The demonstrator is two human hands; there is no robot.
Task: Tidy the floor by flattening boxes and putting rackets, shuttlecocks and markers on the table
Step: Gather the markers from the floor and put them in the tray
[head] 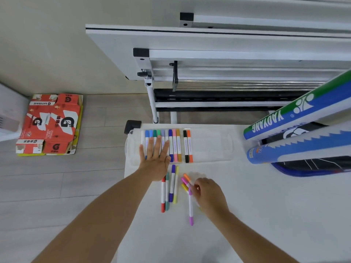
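Head view: clear plastic marker tray [212,149] is steadied by flat, empty left hand [154,160] — right hand [209,194], pinching coloured felt markers [187,184], is best emptied into free slots singly.

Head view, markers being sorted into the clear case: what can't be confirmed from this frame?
- Markers in the clear case: the left hand lies flat over the leftmost ones, hiding their middles.
- Right hand: its fingers cover the markers it touches; how many it grips is unclear.
- Shuttlecock tubes and racket bag: cut off by the right edge.
- Flattened boxes: small print is unreadable.
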